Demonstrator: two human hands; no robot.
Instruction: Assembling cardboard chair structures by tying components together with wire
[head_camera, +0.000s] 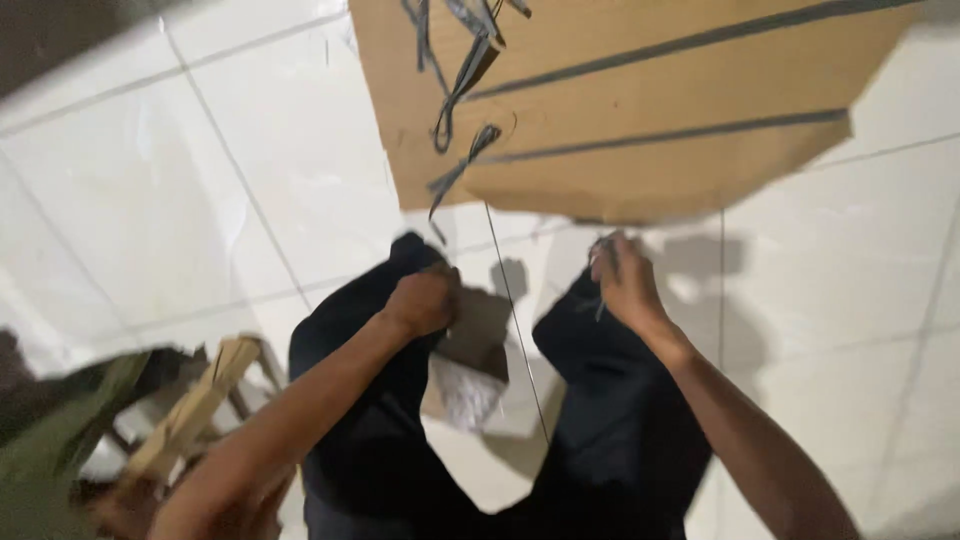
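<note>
The left hand (425, 300) is curled into a closed grip over the knee of the dark trousers (380, 440), and just beside it, on the inner side, lies a small brown cardboard piece (480, 330); whether the fingers actually pinch that piece cannot be told from the blur. The right hand (625, 280) rests on the other knee with its grip narrow, fingers bent around a thin grey strip (600, 305) that pokes out below them. Ahead of both hands, well above the knees, a large brown cardboard sheet (640, 110) lies flat on the white tiled floor (150, 200), crossed by two long dark grey tape lines (680, 135) running side by side. Near the sheet's left edge a loose tangle of grey strips (455, 90) hangs over the cardboard and trails toward the floor. Between the knees sits a crumpled whitish scrap (465, 395). To the lower left, a light wooden frame (195, 410) and something green (50, 450) stand blurred at the picture's edge.
</note>
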